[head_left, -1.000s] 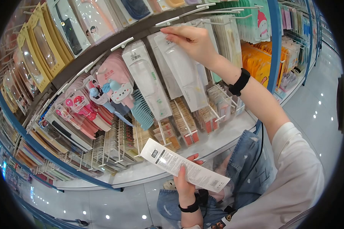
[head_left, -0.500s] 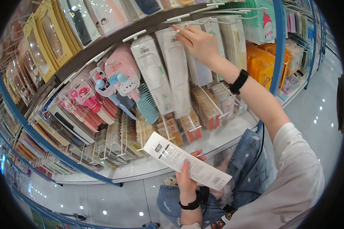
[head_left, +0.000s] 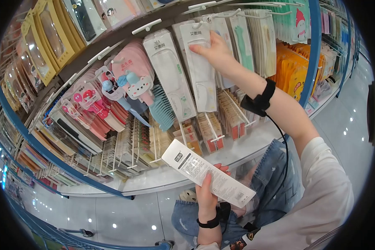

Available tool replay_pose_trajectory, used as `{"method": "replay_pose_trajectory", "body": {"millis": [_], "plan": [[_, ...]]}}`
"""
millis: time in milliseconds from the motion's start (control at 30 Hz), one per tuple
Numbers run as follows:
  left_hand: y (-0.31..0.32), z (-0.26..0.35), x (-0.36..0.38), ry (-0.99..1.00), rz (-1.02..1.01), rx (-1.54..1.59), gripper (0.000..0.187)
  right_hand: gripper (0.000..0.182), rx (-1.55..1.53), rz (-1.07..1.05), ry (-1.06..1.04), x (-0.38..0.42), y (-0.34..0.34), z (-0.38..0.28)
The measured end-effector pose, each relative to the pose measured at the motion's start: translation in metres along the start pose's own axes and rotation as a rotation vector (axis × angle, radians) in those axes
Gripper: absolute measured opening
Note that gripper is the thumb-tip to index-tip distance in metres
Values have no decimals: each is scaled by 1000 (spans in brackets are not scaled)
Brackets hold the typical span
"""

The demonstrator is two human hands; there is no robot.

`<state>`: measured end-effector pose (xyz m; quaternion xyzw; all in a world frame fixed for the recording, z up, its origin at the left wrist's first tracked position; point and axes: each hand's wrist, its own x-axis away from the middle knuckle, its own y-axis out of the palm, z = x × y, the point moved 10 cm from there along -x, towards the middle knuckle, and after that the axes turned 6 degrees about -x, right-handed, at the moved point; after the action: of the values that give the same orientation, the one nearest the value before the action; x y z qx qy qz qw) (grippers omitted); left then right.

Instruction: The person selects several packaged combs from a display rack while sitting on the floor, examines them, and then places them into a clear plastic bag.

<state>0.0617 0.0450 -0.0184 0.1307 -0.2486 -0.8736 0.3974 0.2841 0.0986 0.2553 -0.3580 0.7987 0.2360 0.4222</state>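
White pack [head_left: 207, 173] clamped in left hand [head_left: 207, 196], low over shelf edge [head_left: 246, 146] | right hand [head_left: 212, 52] fingers on hanging comb pack [head_left: 200, 68], grip unclear | pink brush [head_left: 131, 73] beside, on rack

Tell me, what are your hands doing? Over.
Left hand holds long white flat package. Right hand touches hanging clear comb packet. Nothing blocking.

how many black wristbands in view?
2. One wristband is on the right arm reaching up to the hanging white packs; the other wristband is on the left arm, below the left hand holding a white pack.
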Motion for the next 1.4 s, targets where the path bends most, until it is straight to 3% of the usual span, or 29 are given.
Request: {"method": "replay_pose_trajectory", "body": {"millis": [200, 500, 600, 667, 800, 933, 1033, 1067, 1133, 1233, 1267, 1367, 1400], "plan": [[-2, 0, 0, 9, 1, 12, 40, 29, 77, -65, 212, -12, 0, 15], [-1, 2, 2, 15, -3, 26, 38, 37, -30, -123, 223, -23, 3, 44], [-2, 4, 3, 15, 0, 24, 39, 44, 468, -59, 134, -5, -16, 23], [-4, 6, 3, 15, 8, 12, 39, 45, 293, 114, -136, 25, -35, 3], [2, 4, 1, 0, -29, -43, 39, 39, 265, -110, -255, 92, -17, -52], [22, -4, 4, -40, -173, -110, 38, 49, 141, -890, 203, 172, 57, -31], [31, -8, 6, -26, -243, -31, 33, 54, -170, -920, 470, 206, 70, -37], [27, -8, 6, 5, -203, -96, 32, 59, -200, -879, 416, 207, 71, -37], [21, -9, 6, 73, -126, -223, 31, 62, -125, -842, 382, 212, 69, -39], [14, -10, -3, 293, -107, -799, 36, 67, 26, -871, 336, 217, 71, -45], [12, -10, -5, 312, -83, -886, 48, 66, 44, -894, 361, 217, 72, -51], [32, 21, 7, 535, -31, -966, 61, 57, 83, -810, 515, 220, 63, -39], [33, 20, 7, 491, -76, -897, 61, 53, 91, -759, 578, 221, 57, -30]]}}
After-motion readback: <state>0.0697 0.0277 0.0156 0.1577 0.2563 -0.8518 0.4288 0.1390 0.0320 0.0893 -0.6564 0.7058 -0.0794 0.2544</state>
